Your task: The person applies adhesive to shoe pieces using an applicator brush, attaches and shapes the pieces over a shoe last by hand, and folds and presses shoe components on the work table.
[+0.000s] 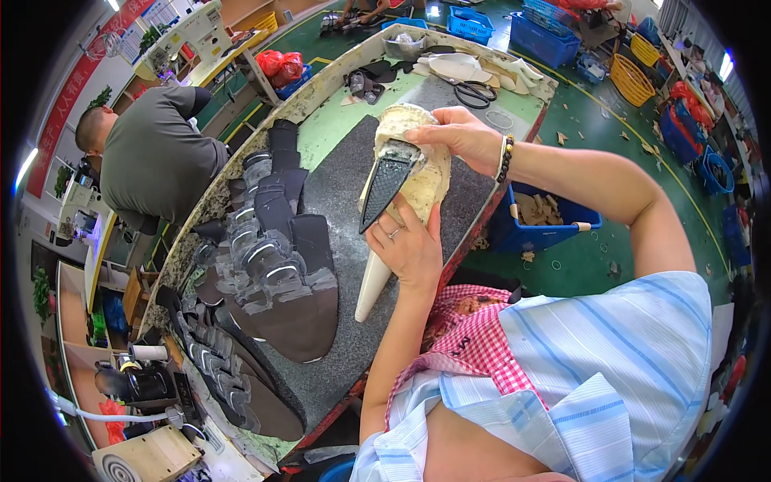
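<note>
Both hands hold a cream, crusted form (436, 186) above the dark board, with a black textured, pointed piece (384, 183) lying against its face. My right hand (462, 138) grips the upper end, its thumb across the front near the wide end of the black piece. My left hand (411, 247) closes round the lower part, fingers by the black piece's point. Below it sticks out a smooth, off-white tapered end (374, 287); whether it belongs to the form is hidden by the hand. To the left lie overlapping rows of dark shoe-upper pieces (281, 277).
Black-handled scissors (474, 94) and pale cut pieces (462, 68) lie at the table's far end, near a clear tub (404, 44). A blue crate (546, 229) of scraps stands right of the table. A co-worker (161, 153) bends over at the left, by sewing machines.
</note>
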A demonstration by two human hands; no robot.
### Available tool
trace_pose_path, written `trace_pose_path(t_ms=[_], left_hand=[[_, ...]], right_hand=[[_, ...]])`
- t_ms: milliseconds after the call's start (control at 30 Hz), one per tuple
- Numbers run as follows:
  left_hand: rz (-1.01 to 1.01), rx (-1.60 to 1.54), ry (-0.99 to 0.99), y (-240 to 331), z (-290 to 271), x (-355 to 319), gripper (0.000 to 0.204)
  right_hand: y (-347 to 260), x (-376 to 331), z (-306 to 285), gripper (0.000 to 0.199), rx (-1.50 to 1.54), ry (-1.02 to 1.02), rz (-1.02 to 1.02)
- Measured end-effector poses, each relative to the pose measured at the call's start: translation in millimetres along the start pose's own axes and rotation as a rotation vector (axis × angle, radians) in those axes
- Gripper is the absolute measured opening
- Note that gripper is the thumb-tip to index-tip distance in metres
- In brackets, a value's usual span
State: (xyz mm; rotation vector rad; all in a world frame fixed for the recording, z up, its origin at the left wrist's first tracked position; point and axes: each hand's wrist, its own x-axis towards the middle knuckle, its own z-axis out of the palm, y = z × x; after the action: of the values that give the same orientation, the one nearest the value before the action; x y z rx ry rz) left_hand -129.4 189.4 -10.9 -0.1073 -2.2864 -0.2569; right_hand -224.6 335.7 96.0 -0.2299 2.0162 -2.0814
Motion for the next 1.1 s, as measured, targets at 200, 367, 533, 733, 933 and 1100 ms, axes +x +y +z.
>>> trace_pose_path(t_ms=[200, 367, 533, 733, 933, 1100], left_hand=[[0.002, -0.002, 0.007, 0.1, 2.7, 1.9, 0.066], [0.017, 0.016, 0.018, 0.4, -0.2, 3.0, 0.065], [0.045, 0.002, 0.028, -0.5, -0.5, -1.4, 0.066], [0.063, -0.003, 0.029, -3.5, -4.2, -0.9, 0.066], [0.063, -0.040, 0.015, -3.9, -5.1, -0.7, 0.065], [0.075, -0.049, 0.018, -3.8, -2.3, -1.2, 0.064]], right_hand=[[-26.3, 8.8, 4.8, 0.057, -0.268, -0.032, 0.139], [-47.4, 16.1, 7.9, 0.066, -0.357, -0.075, 0.245], [-55.0, 10.8, 0.2, 0.062, -0.307, -0.190, 0.389], [-31.1, -2.3, -21.7, 0.041, -0.240, -0.280, 0.179], [-24.2, 5.7, -12.4, 0.058, -0.311, -0.068, 0.236], [-58.5, -1.1, 1.2, 0.084, -0.382, -0.058, 0.346]])
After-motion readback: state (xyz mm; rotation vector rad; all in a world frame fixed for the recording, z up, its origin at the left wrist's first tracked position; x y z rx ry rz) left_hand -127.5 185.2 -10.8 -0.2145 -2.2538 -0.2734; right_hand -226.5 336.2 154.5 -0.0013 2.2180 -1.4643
